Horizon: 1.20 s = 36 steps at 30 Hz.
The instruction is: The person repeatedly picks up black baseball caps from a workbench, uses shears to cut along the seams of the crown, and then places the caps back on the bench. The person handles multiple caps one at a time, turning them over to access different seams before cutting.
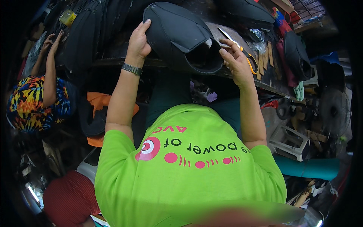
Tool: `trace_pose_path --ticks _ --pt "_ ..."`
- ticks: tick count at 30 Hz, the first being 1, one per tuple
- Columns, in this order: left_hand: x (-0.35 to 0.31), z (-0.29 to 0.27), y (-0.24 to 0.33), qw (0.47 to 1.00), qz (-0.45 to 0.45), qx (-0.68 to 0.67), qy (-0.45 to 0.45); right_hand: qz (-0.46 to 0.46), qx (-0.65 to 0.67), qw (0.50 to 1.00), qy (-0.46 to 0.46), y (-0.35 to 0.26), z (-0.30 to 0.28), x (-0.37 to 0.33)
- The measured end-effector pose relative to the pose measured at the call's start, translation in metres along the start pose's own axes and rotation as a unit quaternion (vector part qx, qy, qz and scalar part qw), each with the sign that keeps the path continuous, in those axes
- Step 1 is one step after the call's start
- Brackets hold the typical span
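Observation:
A black, hollow, padded cover-like piece [177, 28] is held up at the table's near edge, its dark opening facing me and to the right. My left hand [139, 42] grips its left side, thumb on the outer surface and the other fingers partly hidden. Beside the opening's right rim, my right hand [237, 62] has its fingers apart and bent; whether the fingertips touch the rim I cannot tell. Scissors with orange handles [251, 62] lie on the table just past my right hand, partly covered by it.
Tan strips [266, 57] and crumpled clear plastic [258, 39] lie on the dark worktable [276, 86] to the right. More black pieces [245, 10] are around it. At the left, a co-worker in a multicoloured shirt [36, 102] reaches to the table. A grey stool [289, 142] stands lower right.

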<state>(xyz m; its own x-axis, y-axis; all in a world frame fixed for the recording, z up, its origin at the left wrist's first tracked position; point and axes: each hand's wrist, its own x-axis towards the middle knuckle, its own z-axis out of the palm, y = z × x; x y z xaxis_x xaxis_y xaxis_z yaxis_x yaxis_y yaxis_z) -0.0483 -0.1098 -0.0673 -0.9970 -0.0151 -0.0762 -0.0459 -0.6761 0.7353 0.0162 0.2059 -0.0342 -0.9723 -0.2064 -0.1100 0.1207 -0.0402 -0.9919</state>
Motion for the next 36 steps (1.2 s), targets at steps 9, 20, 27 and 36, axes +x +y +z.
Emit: trace_pose_path --ticks 9,20,27,36 --pt "-0.007 0.016 0.008 1.0 0.008 0.017 0.004 -0.047 0.003 0.997 0.058 0.004 0.002 0.0" --pt "-0.017 0.033 0.01 1.0 0.02 -0.01 -0.003 -0.081 -0.18 0.976 0.095 -0.001 -0.001 -0.007" --pt "-0.034 0.088 -0.002 0.977 -0.045 -0.122 -0.17 -0.248 -0.326 0.888 0.212 -0.04 -0.056 -0.033" --pt "-0.035 0.07 -0.036 0.975 -0.038 0.058 -0.212 -0.126 -0.534 0.655 0.52 -0.118 -0.265 -0.121"
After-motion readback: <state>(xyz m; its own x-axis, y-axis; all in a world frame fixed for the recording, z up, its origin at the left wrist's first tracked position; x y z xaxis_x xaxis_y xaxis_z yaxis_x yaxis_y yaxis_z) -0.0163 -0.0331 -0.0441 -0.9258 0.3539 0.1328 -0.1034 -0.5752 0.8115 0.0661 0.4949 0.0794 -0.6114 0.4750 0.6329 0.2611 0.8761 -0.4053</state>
